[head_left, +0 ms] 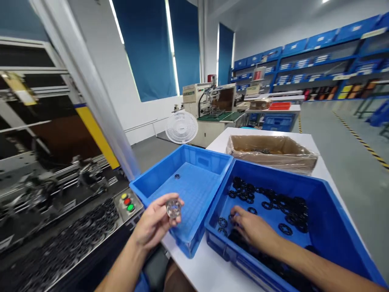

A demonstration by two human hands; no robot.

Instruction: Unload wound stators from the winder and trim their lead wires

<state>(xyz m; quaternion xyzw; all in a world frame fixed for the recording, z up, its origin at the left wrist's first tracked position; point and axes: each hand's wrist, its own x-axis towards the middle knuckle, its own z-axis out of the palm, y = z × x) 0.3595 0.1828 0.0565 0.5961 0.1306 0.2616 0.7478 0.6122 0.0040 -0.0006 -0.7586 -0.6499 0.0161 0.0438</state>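
My left hand is closed on a small round ring-shaped part, shiny and dark with cut-outs, held up over the near edge of the left blue bin. That bin has a single small dark part lying on its floor. Inside the right blue bin, my right hand reaches down among many black ring-shaped parts. Its fingers are bent at a black ring, and the fingertips are partly hidden, so a firm hold cannot be made out.
A plastic-lined cardboard box stands behind the right bin on the white table. To the left is a machine with a button panel and a heap of black parts. A white fan stands beyond the left bin.
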